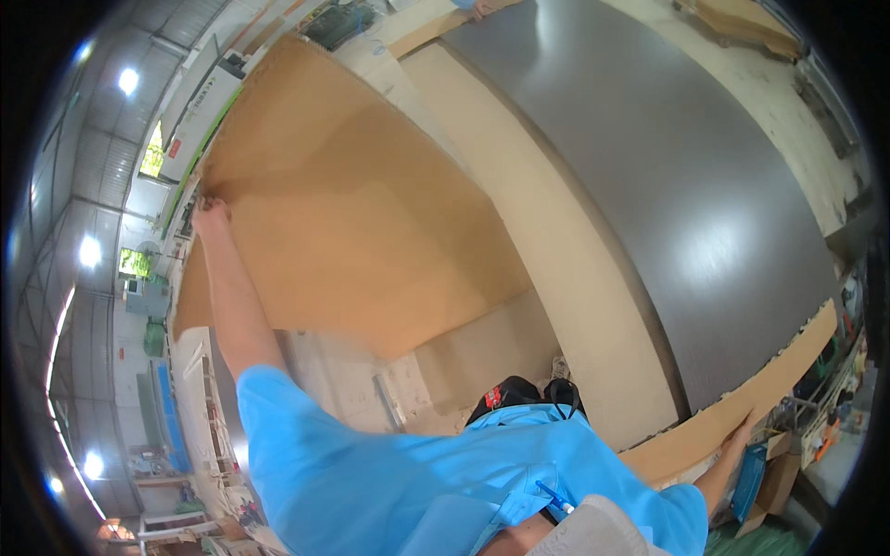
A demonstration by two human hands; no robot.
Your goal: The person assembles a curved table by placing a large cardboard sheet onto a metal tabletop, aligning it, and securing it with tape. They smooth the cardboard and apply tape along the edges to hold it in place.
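Observation:
My left hand [212, 215] is stretched out to the left, its fingers closed on the edge of a large brown sheet [371, 222]. The sheet stands tilted across the left and middle, and its kind, cardboard or thin board, I cannot tell. On the right my right hand [735, 434] touches the edge of another brown sheet [677, 449], most of it hidden under a glossy dark grey panel [667, 176]; the fingers are too hidden to show a grip. Between the brown sheet and the grey panel runs a long pale board [556, 232].
At the far end another person's hand [480, 9] is at the panel's edge. A white and green machine [199, 116] stands at the left. An open cardboard box [777, 477] sits at the lower right. A brown board [751, 26] lies at the far right.

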